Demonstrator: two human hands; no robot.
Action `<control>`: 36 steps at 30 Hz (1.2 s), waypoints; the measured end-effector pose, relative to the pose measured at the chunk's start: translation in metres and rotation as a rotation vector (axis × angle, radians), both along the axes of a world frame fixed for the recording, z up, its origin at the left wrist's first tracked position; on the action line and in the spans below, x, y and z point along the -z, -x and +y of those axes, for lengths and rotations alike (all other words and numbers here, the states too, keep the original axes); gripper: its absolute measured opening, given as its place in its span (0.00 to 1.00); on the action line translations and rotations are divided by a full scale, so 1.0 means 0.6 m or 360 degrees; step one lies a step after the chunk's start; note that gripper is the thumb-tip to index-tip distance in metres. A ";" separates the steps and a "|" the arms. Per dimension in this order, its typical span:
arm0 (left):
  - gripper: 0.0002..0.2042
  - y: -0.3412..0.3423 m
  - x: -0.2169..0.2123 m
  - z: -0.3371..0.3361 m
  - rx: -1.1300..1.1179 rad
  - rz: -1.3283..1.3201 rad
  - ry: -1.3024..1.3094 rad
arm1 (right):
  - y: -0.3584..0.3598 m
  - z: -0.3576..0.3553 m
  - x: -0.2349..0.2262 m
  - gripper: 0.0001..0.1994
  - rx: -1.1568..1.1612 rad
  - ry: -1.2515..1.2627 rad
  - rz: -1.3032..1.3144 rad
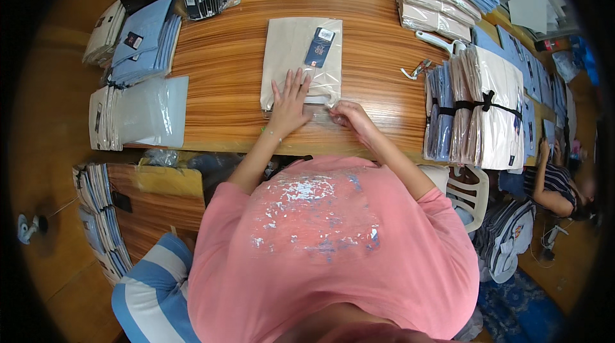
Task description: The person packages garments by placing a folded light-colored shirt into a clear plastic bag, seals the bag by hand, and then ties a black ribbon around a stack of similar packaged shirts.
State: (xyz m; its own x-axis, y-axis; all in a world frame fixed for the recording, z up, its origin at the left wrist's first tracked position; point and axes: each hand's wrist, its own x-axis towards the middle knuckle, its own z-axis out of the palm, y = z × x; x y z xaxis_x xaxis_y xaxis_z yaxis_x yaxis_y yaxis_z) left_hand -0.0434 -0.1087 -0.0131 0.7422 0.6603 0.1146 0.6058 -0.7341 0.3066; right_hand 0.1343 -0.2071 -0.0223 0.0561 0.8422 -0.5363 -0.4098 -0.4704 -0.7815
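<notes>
A folded beige garment [287, 45] lies on the wooden table in front of me, inside a clear plastic bag [330, 83]. A dark blue hang tag [318, 48] with a white label shows near its upper right. My left hand [289, 106] rests on the lower left of the bag, fingers spread and stretched out. At the lower right corner, my right hand [352, 116] is closed in a pinch on the edge of the bag. Loose clear plastic sticks out below the garment, between my hands.
Light blue folded garments [144, 35] and a translucent sheet [154, 112] lie at the left. Bundled garments tied with black ribbon [496, 106] stand at the right, near a white-handled tool [439, 41]. Bagged stacks [435, 13] rise behind. Another person [554, 189] sits at far right.
</notes>
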 end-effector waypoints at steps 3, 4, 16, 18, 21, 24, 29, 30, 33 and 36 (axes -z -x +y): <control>0.37 -0.002 0.029 0.050 0.0070 -0.0051 -0.0057 | 0.010 0.026 -0.062 0.05 -0.0132 -0.0337 -0.0333; 0.34 -0.002 0.020 0.058 -0.0112 -0.0364 0.0332 | 0.022 0.035 -0.106 0.08 -0.0021 -0.0637 -0.0347; 0.23 -0.115 0.084 0.017 -0.1173 -0.2449 0.2707 | -0.039 0.093 0.002 0.18 0.0360 -0.0274 -0.0244; 0.23 -0.082 0.094 -0.040 -0.0703 -0.1837 0.3025 | -0.113 0.104 0.039 0.16 0.0195 -0.0178 -0.0675; 0.20 0.011 0.025 -0.075 -0.0072 -0.0839 0.3434 | -0.098 0.083 0.010 0.14 0.0045 -0.0374 -0.2138; 0.16 0.009 0.016 -0.028 0.0190 -0.0504 0.1829 | -0.057 0.084 -0.004 0.17 -0.0144 -0.0898 -0.2534; 0.13 -0.016 0.043 0.022 0.0099 -0.0268 0.0553 | -0.015 0.125 0.043 0.20 -0.0844 -0.1206 -0.2650; 0.13 -0.017 0.046 0.015 0.0149 -0.0193 0.0487 | -0.020 0.125 0.038 0.20 -0.0920 -0.1209 -0.2711; 0.14 -0.011 0.047 0.004 0.0261 -0.0094 0.0239 | -0.020 0.139 0.006 0.22 -0.0863 -0.1417 -0.2917; 0.13 -0.012 0.079 0.000 0.0305 -0.0249 -0.0048 | -0.023 0.166 0.009 0.24 -0.0839 -0.1460 -0.3074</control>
